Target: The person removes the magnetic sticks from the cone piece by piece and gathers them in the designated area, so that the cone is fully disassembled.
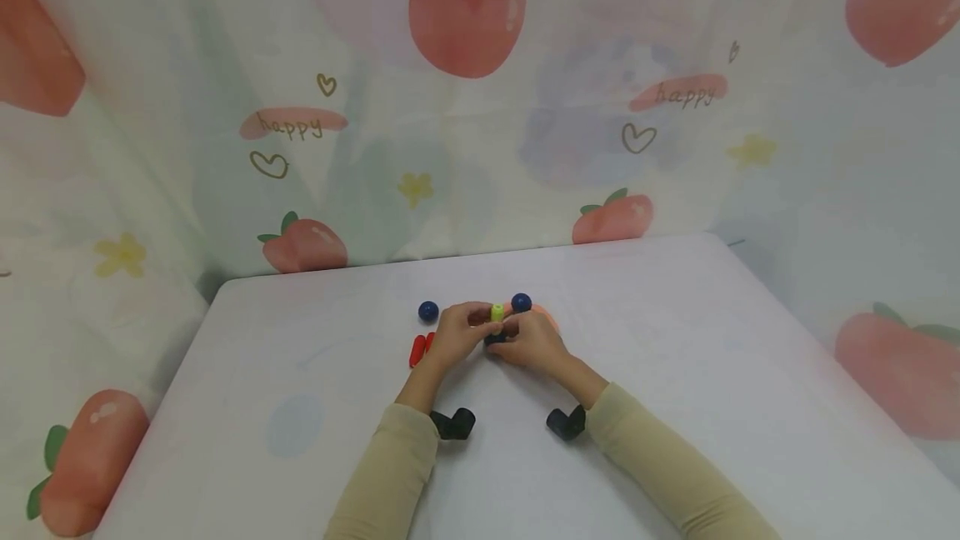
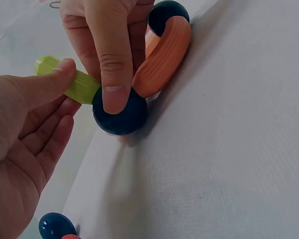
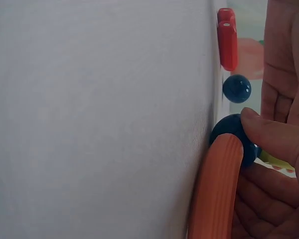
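In the head view my left hand (image 1: 456, 336) pinches a short yellow-green ribbed rod (image 1: 497, 312) that stands up from a dark blue ball (image 2: 120, 119). My right hand (image 1: 536, 342) grips that ball between thumb and fingers. The rod's lower end meets the ball in the left wrist view; how deep it sits is hidden. An orange curved ribbed rod (image 2: 165, 57) also joins this ball and runs to another dark blue ball (image 1: 521, 302). A second orange piece shows partly behind it.
Left of the hands lie a loose dark blue ball (image 1: 428, 311) and two red rods (image 1: 417, 351). Everything rests on a white table (image 1: 300, 457), with a fruit-printed cloth (image 1: 465, 132) hanging behind. A black wrist-camera mount (image 1: 455, 423) sits under the left wrist.
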Action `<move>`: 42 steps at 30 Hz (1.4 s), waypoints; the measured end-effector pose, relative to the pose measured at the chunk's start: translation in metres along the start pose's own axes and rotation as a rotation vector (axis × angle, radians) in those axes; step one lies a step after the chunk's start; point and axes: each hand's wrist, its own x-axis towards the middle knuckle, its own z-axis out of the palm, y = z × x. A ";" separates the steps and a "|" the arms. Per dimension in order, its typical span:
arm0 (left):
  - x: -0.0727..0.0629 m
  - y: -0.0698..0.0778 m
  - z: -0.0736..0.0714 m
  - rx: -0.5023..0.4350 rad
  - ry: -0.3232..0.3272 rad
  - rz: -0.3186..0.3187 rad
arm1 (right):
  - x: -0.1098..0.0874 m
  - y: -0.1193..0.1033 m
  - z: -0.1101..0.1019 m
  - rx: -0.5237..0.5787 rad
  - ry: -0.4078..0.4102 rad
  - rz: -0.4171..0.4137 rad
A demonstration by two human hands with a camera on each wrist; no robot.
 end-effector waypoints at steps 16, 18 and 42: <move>-0.009 -0.001 0.006 -0.025 0.061 0.033 | -0.003 0.001 -0.002 0.005 0.006 -0.053; -0.010 -0.003 0.007 -0.040 0.075 0.043 | -0.003 0.002 -0.002 0.008 0.006 -0.050; -0.017 0.039 -0.013 -0.154 0.266 0.233 | -0.001 0.001 -0.002 0.039 -0.048 -0.007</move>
